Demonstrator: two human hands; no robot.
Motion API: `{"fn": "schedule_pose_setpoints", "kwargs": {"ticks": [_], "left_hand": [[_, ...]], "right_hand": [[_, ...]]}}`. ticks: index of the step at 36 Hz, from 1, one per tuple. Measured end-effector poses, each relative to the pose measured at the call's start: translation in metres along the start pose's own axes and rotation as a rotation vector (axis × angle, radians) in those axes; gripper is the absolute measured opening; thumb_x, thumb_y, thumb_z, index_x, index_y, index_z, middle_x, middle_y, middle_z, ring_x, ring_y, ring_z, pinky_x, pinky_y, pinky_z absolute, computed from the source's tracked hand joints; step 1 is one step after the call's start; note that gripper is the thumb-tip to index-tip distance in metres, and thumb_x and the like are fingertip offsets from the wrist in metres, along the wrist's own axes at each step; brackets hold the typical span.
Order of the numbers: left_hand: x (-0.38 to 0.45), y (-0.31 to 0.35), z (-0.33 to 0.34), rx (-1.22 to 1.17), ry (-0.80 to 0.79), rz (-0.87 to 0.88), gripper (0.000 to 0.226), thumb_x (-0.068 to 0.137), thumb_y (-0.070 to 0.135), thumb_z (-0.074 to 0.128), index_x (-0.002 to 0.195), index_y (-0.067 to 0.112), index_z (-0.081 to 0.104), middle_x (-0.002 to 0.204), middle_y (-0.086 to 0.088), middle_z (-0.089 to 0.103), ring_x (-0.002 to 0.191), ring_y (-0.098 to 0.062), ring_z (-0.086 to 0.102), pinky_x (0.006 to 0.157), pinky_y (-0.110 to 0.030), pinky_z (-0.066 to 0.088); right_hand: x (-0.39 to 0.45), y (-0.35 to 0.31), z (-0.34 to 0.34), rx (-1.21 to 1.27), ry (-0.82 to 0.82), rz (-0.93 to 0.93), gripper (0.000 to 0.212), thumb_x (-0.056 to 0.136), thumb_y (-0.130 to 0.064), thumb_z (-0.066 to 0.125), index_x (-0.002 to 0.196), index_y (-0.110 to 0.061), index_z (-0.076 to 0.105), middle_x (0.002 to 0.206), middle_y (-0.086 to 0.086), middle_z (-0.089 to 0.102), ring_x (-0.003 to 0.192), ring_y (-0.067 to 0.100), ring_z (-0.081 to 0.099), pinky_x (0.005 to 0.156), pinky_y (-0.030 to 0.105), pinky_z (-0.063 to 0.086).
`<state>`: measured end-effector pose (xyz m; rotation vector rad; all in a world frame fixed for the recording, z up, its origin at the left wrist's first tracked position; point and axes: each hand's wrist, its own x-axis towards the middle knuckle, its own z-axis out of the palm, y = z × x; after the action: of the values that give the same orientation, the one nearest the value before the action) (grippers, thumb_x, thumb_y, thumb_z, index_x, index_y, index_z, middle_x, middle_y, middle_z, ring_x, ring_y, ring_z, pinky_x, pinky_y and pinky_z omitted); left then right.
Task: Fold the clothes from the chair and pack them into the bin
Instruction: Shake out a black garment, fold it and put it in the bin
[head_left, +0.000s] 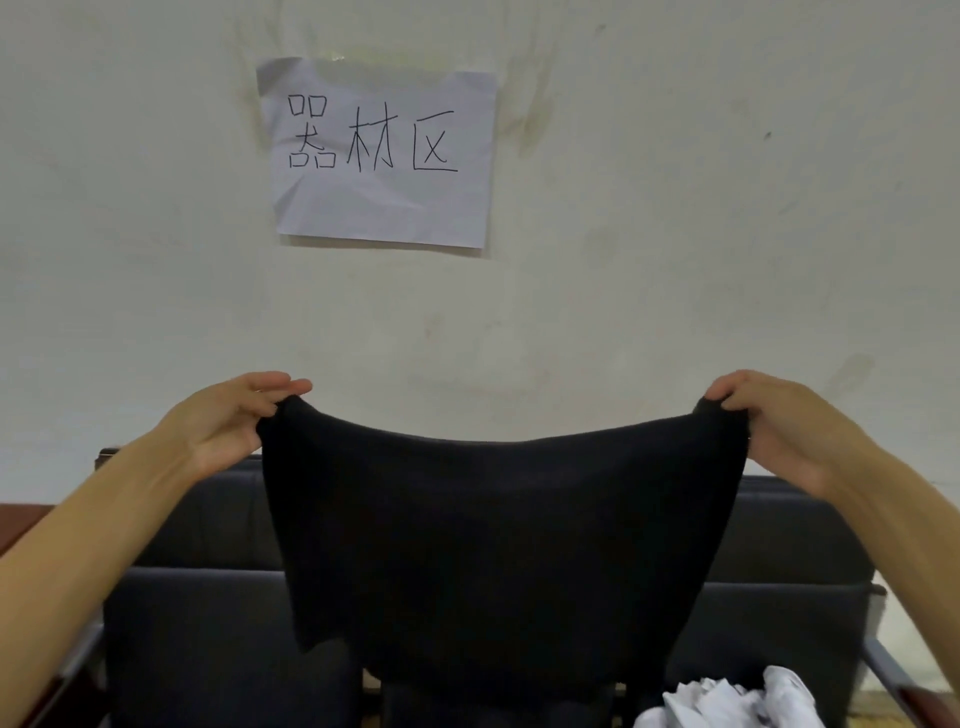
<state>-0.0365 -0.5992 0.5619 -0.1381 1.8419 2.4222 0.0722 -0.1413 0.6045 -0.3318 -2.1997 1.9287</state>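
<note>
Black knit garment (493, 545) held spread above dark chair (208, 613), top corners pinched by left hand (234, 421) and right hand (779, 426) fingers. Folding step; next, presumably halving. White clothes (737, 701) on chair seat.

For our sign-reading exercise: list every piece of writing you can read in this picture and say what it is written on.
"器材区": handwritten in black on the creased white paper sheet taped to the wall.
No other writing shows: none can be seen on the black garment or on the white clothes.
</note>
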Motion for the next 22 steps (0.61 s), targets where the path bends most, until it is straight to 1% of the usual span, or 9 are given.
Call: {"fn": "schedule_pose_setpoints", "kwargs": {"ticks": [3, 4, 6, 8, 10, 12, 14, 17, 22], "left_hand": [[0.0, 0.0, 0.0, 0.022, 0.045, 0.023, 0.033, 0.085, -0.018, 0.031, 0.09, 0.003, 0.056, 0.099, -0.013, 0.059, 0.089, -0.021, 0.057, 0.076, -0.031, 0.045], [0.001, 0.001, -0.002, 0.055, 0.054, 0.038, 0.03, 0.085, -0.017, 0.033, 0.09, 0.003, 0.056, 0.099, -0.014, 0.059, 0.089, -0.021, 0.057, 0.075, -0.031, 0.046], [0.001, 0.003, -0.005, 0.159, 0.063, 0.092, 0.026, 0.086, -0.016, 0.041, 0.091, 0.002, 0.059, 0.099, -0.015, 0.061, 0.089, -0.022, 0.059, 0.082, -0.032, 0.047], [-0.002, 0.006, -0.005, 0.336, 0.068, 0.169, 0.025, 0.084, -0.016, 0.05, 0.091, 0.004, 0.062, 0.096, -0.012, 0.064, 0.089, -0.019, 0.06, 0.089, -0.034, 0.045], [-0.006, 0.01, -0.006, 0.592, 0.082, 0.256, 0.027, 0.08, -0.014, 0.06, 0.094, 0.009, 0.064, 0.094, -0.004, 0.066, 0.088, -0.014, 0.06, 0.09, -0.031, 0.041], [-0.007, 0.014, -0.007, 0.847, 0.096, 0.33, 0.033, 0.077, -0.01, 0.067, 0.099, 0.014, 0.064, 0.092, 0.004, 0.065, 0.089, -0.014, 0.058, 0.09, -0.028, 0.038], [-0.004, 0.016, -0.008, 1.042, 0.109, 0.386, 0.037, 0.076, -0.007, 0.07, 0.104, 0.016, 0.063, 0.092, 0.003, 0.062, 0.091, -0.018, 0.056, 0.087, -0.029, 0.038], [0.001, 0.022, -0.007, 1.313, 0.17, 0.504, 0.037, 0.077, -0.005, 0.07, 0.11, 0.009, 0.065, 0.091, -0.002, 0.054, 0.087, -0.018, 0.051, 0.082, -0.028, 0.036], [0.005, 0.033, -0.009, 1.456, 0.227, 0.564, 0.018, 0.084, 0.002, 0.064, 0.101, 0.002, 0.071, 0.079, -0.005, 0.049, 0.078, -0.021, 0.048, 0.073, -0.029, 0.036]], "right_hand": [[-0.002, 0.0, -0.003, -0.056, -0.015, 0.033, 0.026, 0.087, 0.006, 0.039, 0.083, 0.0, 0.064, 0.092, 0.013, 0.062, 0.083, 0.023, 0.057, 0.076, 0.034, 0.046], [-0.002, 0.001, -0.004, -0.091, -0.001, 0.043, 0.025, 0.088, 0.005, 0.041, 0.087, 0.001, 0.066, 0.095, 0.014, 0.064, 0.088, 0.024, 0.059, 0.08, 0.035, 0.047], [-0.003, 0.003, -0.005, -0.162, 0.022, 0.058, 0.022, 0.088, 0.0, 0.047, 0.092, -0.001, 0.068, 0.101, 0.014, 0.066, 0.096, 0.026, 0.06, 0.088, 0.039, 0.047], [-0.004, 0.006, -0.008, -0.263, -0.003, 0.06, 0.019, 0.089, -0.003, 0.052, 0.095, -0.006, 0.069, 0.105, 0.011, 0.066, 0.1, 0.025, 0.06, 0.09, 0.038, 0.046], [-0.008, 0.009, -0.011, -0.423, -0.053, 0.045, 0.017, 0.087, -0.003, 0.059, 0.099, -0.012, 0.067, 0.107, 0.007, 0.065, 0.102, 0.022, 0.059, 0.092, 0.038, 0.045], [-0.011, 0.01, -0.013, -0.576, -0.092, 0.019, 0.024, 0.082, -0.003, 0.066, 0.103, -0.016, 0.066, 0.106, 0.003, 0.065, 0.103, 0.021, 0.058, 0.096, 0.039, 0.044], [-0.013, 0.007, -0.013, -0.643, -0.121, 0.003, 0.029, 0.078, 0.0, 0.069, 0.104, -0.015, 0.066, 0.102, 0.002, 0.068, 0.098, 0.02, 0.061, 0.088, 0.035, 0.047], [-0.012, 0.003, -0.014, -0.72, -0.137, -0.013, 0.029, 0.076, 0.003, 0.071, 0.099, -0.014, 0.067, 0.096, 0.002, 0.069, 0.091, 0.019, 0.063, 0.074, 0.027, 0.048], [-0.01, -0.002, -0.019, -0.85, -0.157, -0.045, 0.007, 0.082, -0.012, 0.071, 0.089, -0.012, 0.069, 0.087, 0.002, 0.069, 0.085, 0.018, 0.064, 0.07, 0.026, 0.046]]}}
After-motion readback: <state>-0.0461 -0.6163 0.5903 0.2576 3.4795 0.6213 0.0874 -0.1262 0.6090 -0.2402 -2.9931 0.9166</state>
